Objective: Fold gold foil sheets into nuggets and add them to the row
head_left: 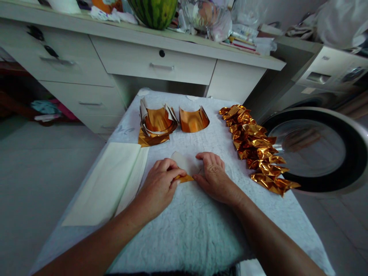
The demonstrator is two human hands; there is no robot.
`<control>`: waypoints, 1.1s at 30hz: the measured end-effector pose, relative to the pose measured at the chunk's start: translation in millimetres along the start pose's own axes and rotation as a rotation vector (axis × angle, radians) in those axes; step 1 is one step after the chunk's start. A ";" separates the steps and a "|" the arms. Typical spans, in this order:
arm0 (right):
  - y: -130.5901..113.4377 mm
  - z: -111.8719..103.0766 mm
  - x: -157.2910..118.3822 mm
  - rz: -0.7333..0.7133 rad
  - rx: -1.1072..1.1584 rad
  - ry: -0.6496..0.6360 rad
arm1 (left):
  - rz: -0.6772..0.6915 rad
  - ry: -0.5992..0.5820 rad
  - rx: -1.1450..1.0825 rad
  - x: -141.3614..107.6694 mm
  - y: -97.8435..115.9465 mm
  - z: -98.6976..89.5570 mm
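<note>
A sheet of gold foil paper [185, 163] lies white side up on the cloth-covered table, its near edge turned over so a gold strip shows. My left hand [162, 180] pinches the left end of that folded edge between thumb and fingers. At the sheet's right side rests my right hand [214, 174], fingers stretched out over the paper and thumb by the fold's right end. Beyond the hands stand a curled stack of gold foil sheets [158, 120] and a separate curled gold sheet [194, 119]. Folded gold foil pieces [253, 147] form a row at the right.
Pale paper sheets [100, 184] lie on the table's left. A white desk with drawers [161, 63] borders the far side, carrying a watermelon [155, 11] and clutter. An open washing machine door [313, 147] reaches close to the table's right edge.
</note>
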State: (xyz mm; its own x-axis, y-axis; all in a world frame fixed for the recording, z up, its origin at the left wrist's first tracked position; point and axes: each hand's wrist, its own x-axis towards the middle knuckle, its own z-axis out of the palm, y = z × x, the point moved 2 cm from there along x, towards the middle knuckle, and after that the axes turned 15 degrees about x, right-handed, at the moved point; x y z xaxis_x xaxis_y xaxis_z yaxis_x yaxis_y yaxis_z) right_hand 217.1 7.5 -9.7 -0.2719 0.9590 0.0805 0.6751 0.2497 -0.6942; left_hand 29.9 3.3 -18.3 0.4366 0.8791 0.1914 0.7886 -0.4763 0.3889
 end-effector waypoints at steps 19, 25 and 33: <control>-4.8 1.6 -0.4 -0.012 -0.032 0.000 | 0.009 -0.067 -0.054 -1.0 -1.7 -5.5; -3.3 -1.0 -0.1 0.001 0.002 0.014 | 0.024 -0.089 -0.074 -1.5 -0.5 -10.8; -0.9 2.8 1.5 -0.012 -0.051 0.026 | -0.107 0.152 0.029 4.6 -1.4 -20.9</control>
State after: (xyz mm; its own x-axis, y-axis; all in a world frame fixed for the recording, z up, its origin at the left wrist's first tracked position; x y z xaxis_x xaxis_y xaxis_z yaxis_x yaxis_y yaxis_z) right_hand 214.2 8.4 -10.9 -0.2626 0.9589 0.1077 0.7059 0.2670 -0.6561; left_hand 21.8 8.3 0.9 0.2811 0.9164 0.2850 0.8399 -0.3786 0.3889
